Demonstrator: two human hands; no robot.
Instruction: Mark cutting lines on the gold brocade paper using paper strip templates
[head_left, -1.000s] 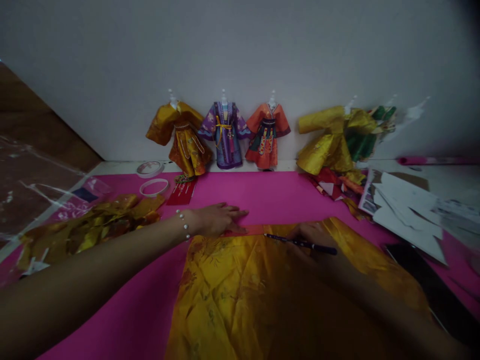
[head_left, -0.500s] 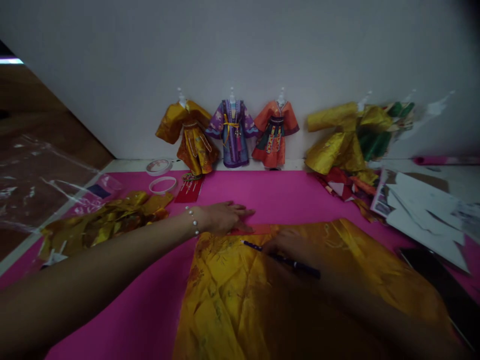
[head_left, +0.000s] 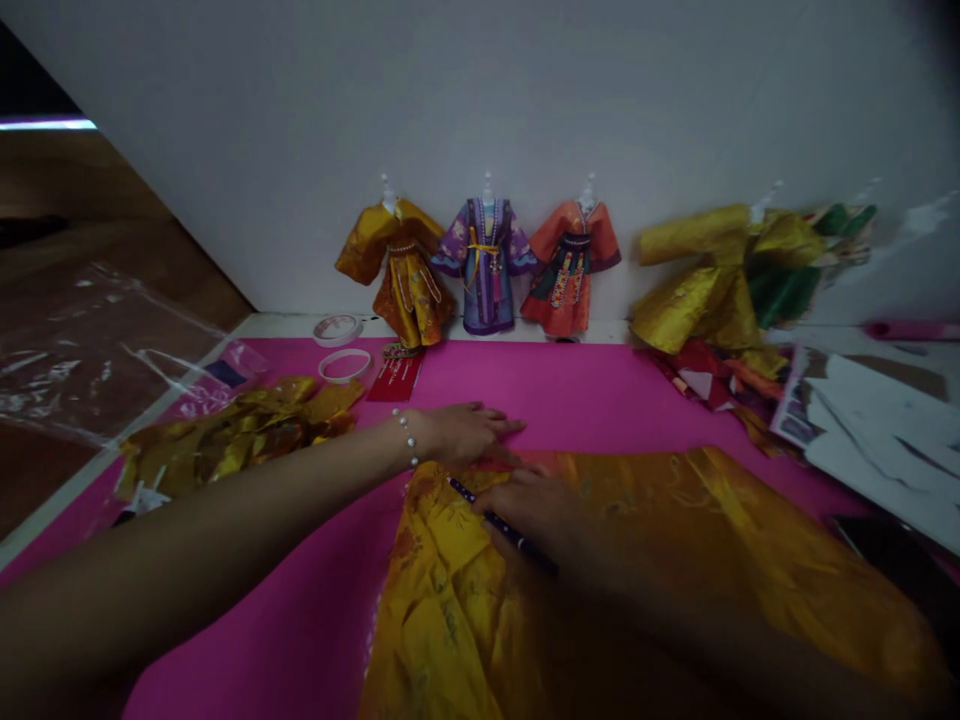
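1. Left hand (head_left: pixel 465 435): laid flat, fingers (head_left: pixel 504 426) spread narrow and pointing right, palm down on the far left corner of the golden brocade fabric (head_left: pixel 675 560); nothing gripped. Beaded bracelet (head_left: pixel 407 437) at the wrist.
2. Right hand (head_left: pixel 536 510): closed round a dark pen (head_left: pixel 495 518); grip in shadow, so exact finger placement cannot be told.
3. Pen long axis: diagonal, tip up and to the left of the right fingers, rear end down and to the right. Tip resting on the fabric, just below the left palm and near the far hem.
4. Fabric position: spread on the pink table cover (head_left: pixel 300 620), under both hands, extending right of and toward the body from the right fingers. Far edge running left to right directly under the left fingertips.
5. Nearer hand to the pen tip: right holds it; left lies just beyond it, close but apart.
6. Beyond the left fingers: three miniature robes on stands, golden (head_left: pixel 401 270), purple (head_left: pixel 486 262), orange (head_left: pixel 574 265), against the wall (head_left: pixel 480 100).
7. Left of the left wrist: crumpled gold offcuts (head_left: pixel 240 435), tape rolls (head_left: pixel 343 365).
8. Right of the right hand: white paper pieces (head_left: pixel 877 420).
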